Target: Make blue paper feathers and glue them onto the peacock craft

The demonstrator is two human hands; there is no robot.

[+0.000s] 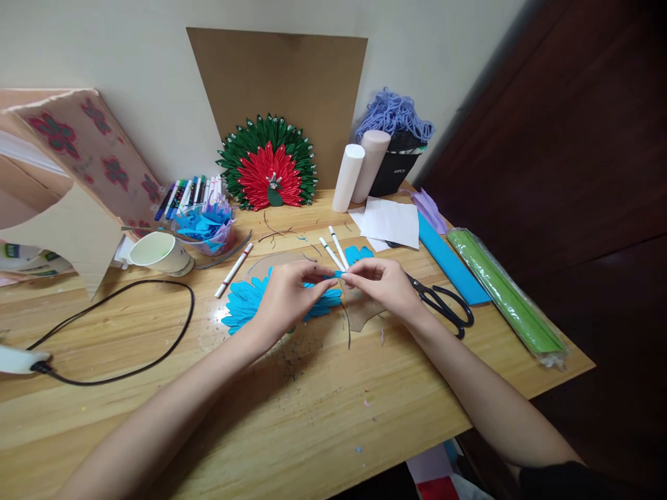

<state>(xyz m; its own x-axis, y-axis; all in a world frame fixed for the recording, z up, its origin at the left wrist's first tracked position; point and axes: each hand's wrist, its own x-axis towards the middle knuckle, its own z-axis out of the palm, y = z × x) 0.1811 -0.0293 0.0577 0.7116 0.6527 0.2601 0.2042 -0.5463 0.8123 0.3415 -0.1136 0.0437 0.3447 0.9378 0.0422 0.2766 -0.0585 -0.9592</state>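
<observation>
Between the fingertips of my left hand and my right hand is a small blue paper piece. Both hands are closed in a pinch on it, close together above the table. Under my left hand lies a fan of blue paper petals, partly covered by the hand. More blue paper petals lie just beyond my right hand. Two white markers rest behind the fingertips. A cut piece of brown cardboard is below my right hand, and black-handled scissors lie to its right.
A red and green paper peacock stands at the back against a cardboard sheet. At left are a paper cup, a tub of blue scraps and a looped black cord. A green paper roll lies at right.
</observation>
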